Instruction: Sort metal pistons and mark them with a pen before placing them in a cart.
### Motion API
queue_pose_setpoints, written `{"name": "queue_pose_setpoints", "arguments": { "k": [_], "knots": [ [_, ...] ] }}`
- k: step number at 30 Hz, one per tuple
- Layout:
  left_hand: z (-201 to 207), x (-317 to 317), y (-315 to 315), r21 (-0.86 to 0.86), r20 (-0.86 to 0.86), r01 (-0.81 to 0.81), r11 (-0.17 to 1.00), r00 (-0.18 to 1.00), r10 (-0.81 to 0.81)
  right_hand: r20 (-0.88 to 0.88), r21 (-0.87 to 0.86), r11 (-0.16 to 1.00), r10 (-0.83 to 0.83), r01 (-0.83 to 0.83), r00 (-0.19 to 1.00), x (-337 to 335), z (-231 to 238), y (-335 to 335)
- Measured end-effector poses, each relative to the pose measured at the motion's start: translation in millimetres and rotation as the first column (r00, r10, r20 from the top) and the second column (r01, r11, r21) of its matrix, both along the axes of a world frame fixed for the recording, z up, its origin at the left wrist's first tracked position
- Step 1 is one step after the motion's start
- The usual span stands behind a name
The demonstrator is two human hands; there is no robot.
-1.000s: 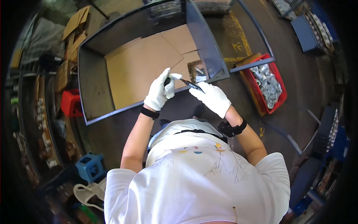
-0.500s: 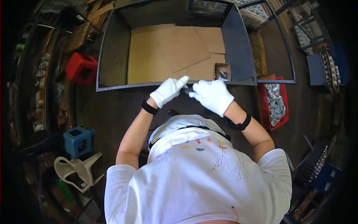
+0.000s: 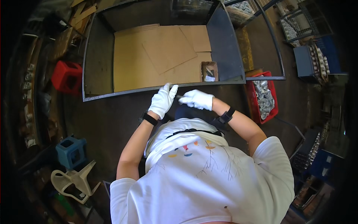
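Observation:
Both my hands wear white gloves and are near the front edge of a dark metal-framed bin (image 3: 164,87). My left hand (image 3: 161,102) is at that edge with its fingers stretched out and their tips apart; I see nothing in it. Just right of it, my right hand (image 3: 197,99) is closed, with a small dark object (image 3: 179,97) poking out of its fingertips toward the left hand. Its kind is too small to make out. Cardboard sheets (image 3: 164,52) line the bin, and a small open box (image 3: 209,64) with a few small items stands in its front right corner.
To the right is a red crate (image 3: 275,106) of shiny metal parts (image 3: 264,97). A red stool (image 3: 67,77) stands left of the bin. Lower left are a blue stool (image 3: 71,152) and a white plastic chair (image 3: 76,183). Racks with metal parts line both sides.
My hands have drawn apart. The left has turned its fingers upward toward the bin edge; the right has moved slightly down, still gripping the dark object. The whole view has shifted a little.

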State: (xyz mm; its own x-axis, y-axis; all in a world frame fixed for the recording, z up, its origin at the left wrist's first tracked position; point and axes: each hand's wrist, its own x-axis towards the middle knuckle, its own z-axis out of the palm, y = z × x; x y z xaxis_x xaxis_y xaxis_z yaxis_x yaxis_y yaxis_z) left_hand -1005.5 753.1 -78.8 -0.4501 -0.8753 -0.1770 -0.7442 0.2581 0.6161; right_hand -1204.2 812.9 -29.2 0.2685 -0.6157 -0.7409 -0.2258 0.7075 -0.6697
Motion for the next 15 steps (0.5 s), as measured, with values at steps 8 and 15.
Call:
{"name": "queue_pose_setpoints", "arguments": {
  "k": [8,15],
  "knots": [
    [-25.6,34.5,-36.2,0.259,-0.195,-0.390,0.884,0.875,0.443,-0.433,0.193,0.840,-0.391,0.507,0.812,-169.3,-116.0,-32.2],
    [-38.4,96.8,2.5,0.565,-0.105,-0.563,0.603,0.675,0.730,-0.230,0.123,0.990,0.098,-0.071,0.968,-100.3,-130.1,-82.6]
  ]
}}
